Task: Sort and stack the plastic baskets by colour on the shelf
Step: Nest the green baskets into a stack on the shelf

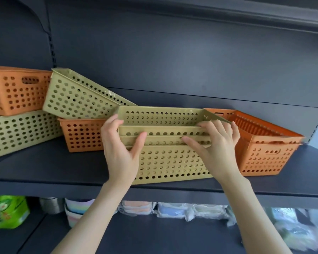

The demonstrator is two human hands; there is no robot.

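Note:
A stack of nested green perforated baskets [173,162] stands at the front middle of the dark shelf [53,171]. My left hand [121,151] grips the near rims at the stack's left end. My right hand [217,143] grips the rims at its right end. An orange basket stack [264,154] sits just right of it. Behind on the left, a tilted green basket [77,96] leans over an orange basket [83,134]. Farther left an orange basket [13,92] rests on a long green basket [20,131].
The shelf's front edge [173,189] runs below the baskets. A lower shelf holds a green packet [7,211], a metal tin [50,205], pastel bowls [77,209] and wrapped packs [182,209]. The dark back panel [173,61] rises behind.

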